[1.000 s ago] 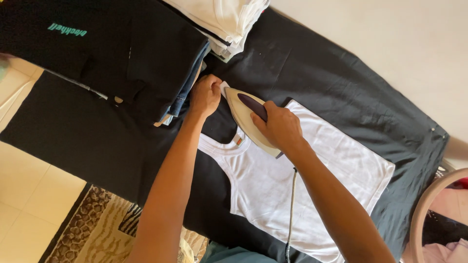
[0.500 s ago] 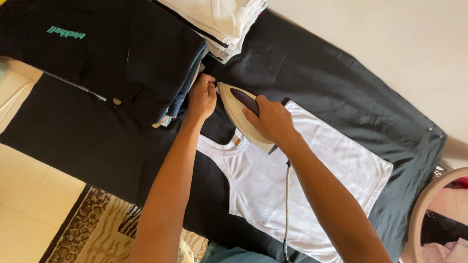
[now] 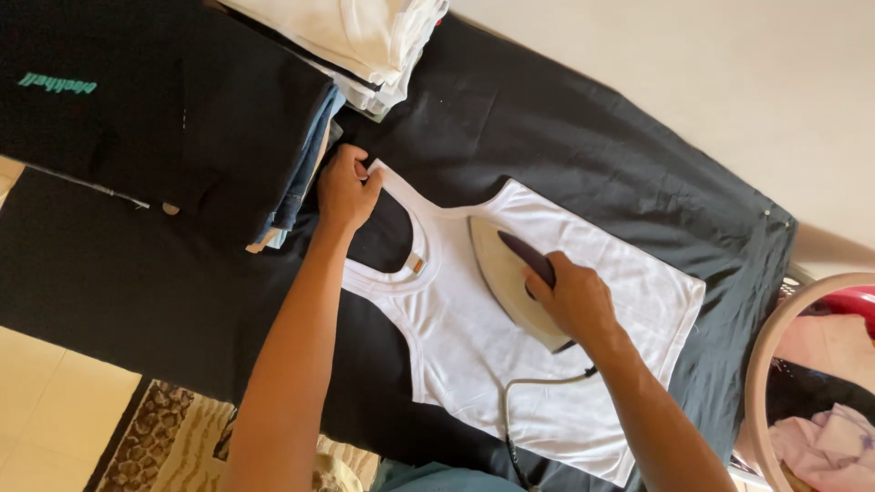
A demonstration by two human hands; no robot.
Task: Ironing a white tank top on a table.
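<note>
Two hands are on the job as I watch the head view, and the main change over the last second is where the iron sits: it was up at the shoulder strap, almost touching my left hand, and it has now slid down onto the chest of the white sleeveless vest (image 3: 547, 364). My right hand (image 3: 572, 301) is clenched around the dark handle of the clothes iron (image 3: 507, 278), whose pale body lies flat on the fabric with its tip pointing toward the neckline; its cord (image 3: 529, 387) loops off the heel and runs down across the lower part of the vest toward me. My left hand (image 3: 346, 189) has hardly moved: its fingers are pinched on the end of the far shoulder strap, holding it taut against the black cloth (image 3: 565, 137) that covers the work surface. I read that as the strap having had its pass and the broad front panel now getting the heat, with the left hand's grip keeping the vest from dragging along with the iron. The vest lies spread flat, neckline toward the stacks and hem toward the round tub (image 3: 775, 364) at the right edge, which holds loose clothing. Beside the left hand stands a pile of folded dark garments (image 3: 182, 118), with a stack of folded white garments (image 3: 365, 36) just past it; both look unchanged.
</note>
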